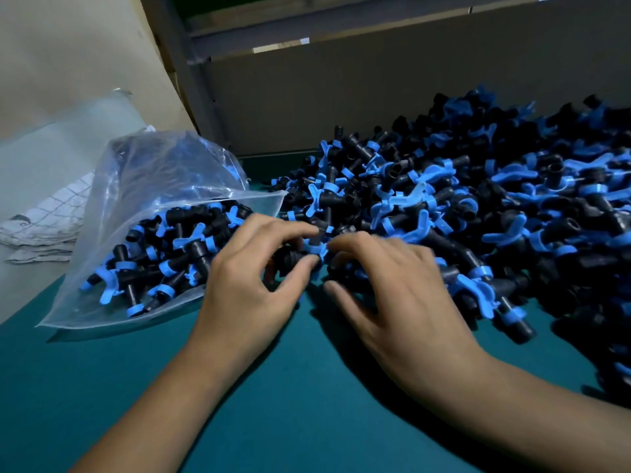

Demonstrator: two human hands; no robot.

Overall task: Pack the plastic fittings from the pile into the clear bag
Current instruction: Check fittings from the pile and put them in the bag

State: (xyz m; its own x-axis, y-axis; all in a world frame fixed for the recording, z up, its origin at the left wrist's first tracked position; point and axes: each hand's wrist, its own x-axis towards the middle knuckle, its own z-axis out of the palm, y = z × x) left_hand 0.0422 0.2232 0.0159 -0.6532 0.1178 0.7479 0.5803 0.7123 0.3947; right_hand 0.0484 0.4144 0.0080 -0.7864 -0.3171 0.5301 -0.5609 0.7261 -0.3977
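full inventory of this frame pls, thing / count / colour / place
pile: one, many black and blue fittings, right and centre of the table.
bag: one, clear, part-filled with the same fittings, left of the pile, mouth toward it.
table: one, teal.
cloth: one, white with a grid, behind the bag at left.
cardboard: brown wall behind the pile.
left hand: fingers curled around fittings at the pile's near edge.
right hand: fingers curled into the pile beside the left; what it holds is blurred.
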